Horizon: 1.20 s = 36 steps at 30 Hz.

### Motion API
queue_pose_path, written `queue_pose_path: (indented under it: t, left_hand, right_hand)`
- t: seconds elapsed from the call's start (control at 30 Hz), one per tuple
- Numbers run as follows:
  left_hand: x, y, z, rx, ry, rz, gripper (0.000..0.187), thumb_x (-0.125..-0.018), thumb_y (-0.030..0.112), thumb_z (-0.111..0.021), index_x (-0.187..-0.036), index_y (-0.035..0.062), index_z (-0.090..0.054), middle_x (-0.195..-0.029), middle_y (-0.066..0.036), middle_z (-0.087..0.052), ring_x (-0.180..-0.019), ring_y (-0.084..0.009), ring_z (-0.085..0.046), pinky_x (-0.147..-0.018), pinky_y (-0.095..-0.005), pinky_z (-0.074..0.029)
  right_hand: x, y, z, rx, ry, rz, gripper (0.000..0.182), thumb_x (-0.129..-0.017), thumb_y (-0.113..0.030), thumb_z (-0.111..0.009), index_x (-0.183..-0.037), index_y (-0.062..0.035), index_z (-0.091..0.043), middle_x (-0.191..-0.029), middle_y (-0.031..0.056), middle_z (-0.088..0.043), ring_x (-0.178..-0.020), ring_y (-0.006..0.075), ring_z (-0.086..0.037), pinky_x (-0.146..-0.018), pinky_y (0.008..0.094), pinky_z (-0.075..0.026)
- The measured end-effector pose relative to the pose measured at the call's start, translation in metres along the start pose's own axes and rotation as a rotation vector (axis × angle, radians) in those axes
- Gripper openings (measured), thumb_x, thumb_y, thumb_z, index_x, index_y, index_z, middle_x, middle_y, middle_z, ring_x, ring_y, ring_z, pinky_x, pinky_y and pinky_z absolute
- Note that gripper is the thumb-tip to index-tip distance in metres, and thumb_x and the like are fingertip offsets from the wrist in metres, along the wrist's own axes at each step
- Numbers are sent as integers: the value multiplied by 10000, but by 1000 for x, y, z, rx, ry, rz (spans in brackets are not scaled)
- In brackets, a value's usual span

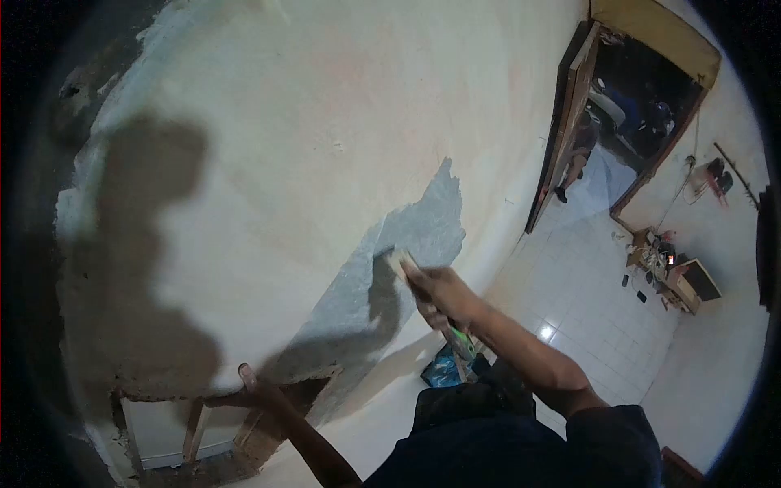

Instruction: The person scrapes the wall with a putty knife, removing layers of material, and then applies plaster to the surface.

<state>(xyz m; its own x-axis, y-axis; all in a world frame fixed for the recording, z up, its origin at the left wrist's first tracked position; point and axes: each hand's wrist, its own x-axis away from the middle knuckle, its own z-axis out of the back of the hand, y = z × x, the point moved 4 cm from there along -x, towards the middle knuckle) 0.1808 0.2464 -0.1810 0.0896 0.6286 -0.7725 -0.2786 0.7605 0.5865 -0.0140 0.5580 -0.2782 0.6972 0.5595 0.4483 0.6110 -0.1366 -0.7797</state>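
My right hand (443, 297) is closed around a scraper (400, 262) with a pale, flat head and a handle showing green near its lower end. The tool's head is at the wall (268, 187), over a ragged grey patch (423, 215) where the cream coating is gone. Lower left, my left hand (256, 396) lies at the upper edge of a framed opening (195, 435) in the wall, thumb raised and fingers stretched to the left. Nothing shows in that hand.
Along the wall's far left runs a dark, rough strip (49, 203). A blue plastic bag (443, 368) lies low beside me. Right of me, boxes and small items (663, 268) stand on the tiled floor (561, 285). A person's leg (576, 167) shows at the open doorway (626, 106).
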Motion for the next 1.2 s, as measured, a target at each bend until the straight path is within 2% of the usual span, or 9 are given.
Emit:
queue_pose_path:
  t: [0.4,0.5,0.53,0.6,0.67,0.8,0.9,1.0,1.2]
  left_hand:
    - [2,12,4,139,15,-23,892,-745,59,-664,-1406,-18,-71,-1428,-239,-167,-1289,-325,-263,-1087,-430,-202]
    - [5,11,-1,131,31,-87,891,-751,55,-667,-1406,-22,-68,-1428,-240,-176,-1291,-308,-263,-1086,-415,-199]
    - [3,14,-2,54,67,-141,889,-755,51,-668,-1405,-24,-66,-1427,-240,-182,-1291,-298,-263,-1084,-407,-199]
    - [3,20,-3,159,29,-144,898,-752,50,-678,-1402,-32,-65,-1423,-243,-190,-1283,-297,-278,-1079,-404,-209]
    - [4,22,2,258,-18,-143,907,-748,50,-689,-1400,-39,-64,-1419,-246,-198,-1275,-296,-293,-1074,-401,-219]
    - [5,-9,-2,317,-2,-11,951,-718,66,-716,-1392,-51,-57,-1377,-235,-233,-1229,-302,-329,-1051,-418,-262]
    - [3,-2,-7,309,21,3,977,-691,86,-731,-1389,-48,-61,-1339,-221,-263,-1207,-299,-330,-1026,-427,-299]
    - [-2,-23,-11,197,65,-102,975,-692,128,-743,-1386,-44,-80,-1338,-221,-263,-1212,-296,-327,-1008,-423,-330]
    - [-1,-32,-6,254,62,-119,967,-694,154,-746,-1385,-40,-97,-1342,-218,-258,-1215,-294,-327,-1017,-419,-316]
  right_hand:
    - [-19,-21,7,-288,-214,31,425,-929,-410,-451,-655,-86,-480,-503,3,-432,-373,118,-380,-331,270,-288]
    - [-19,37,10,133,63,253,416,-932,-384,-452,-630,-97,-471,-518,18,-443,-379,126,-367,-353,282,-288]
    - [16,27,-14,-150,-128,-92,419,-939,-387,-426,-632,-105,-467,-503,7,-406,-379,110,-338,-356,275,-272]
    - [-26,25,-7,392,20,699,411,-943,-392,-403,-649,-111,-466,-483,-7,-352,-370,97,-311,-342,271,-259]
    - [-15,-41,-3,-187,-202,64,407,-943,-395,-390,-637,-131,-435,-468,-10,-302,-363,92,-297,-326,279,-260]
    - [-16,33,4,-75,82,127,393,-939,-388,-419,-630,-147,-395,-468,-16,-320,-363,91,-314,-322,260,-249]
    - [23,45,-31,-367,-233,-188,375,-932,-369,-440,-674,-101,-485,-488,-13,-334,-363,98,-279,-336,265,-251]
    - [-27,-2,0,-154,51,230,334,-925,-322,-454,-674,-102,-480,-513,-9,-360,-379,101,-293,-345,257,-246]
    - [-3,59,-12,78,-14,58,273,-895,-263,-507,-774,-31,-581,-609,36,-502,-488,97,-421,-421,273,-346]
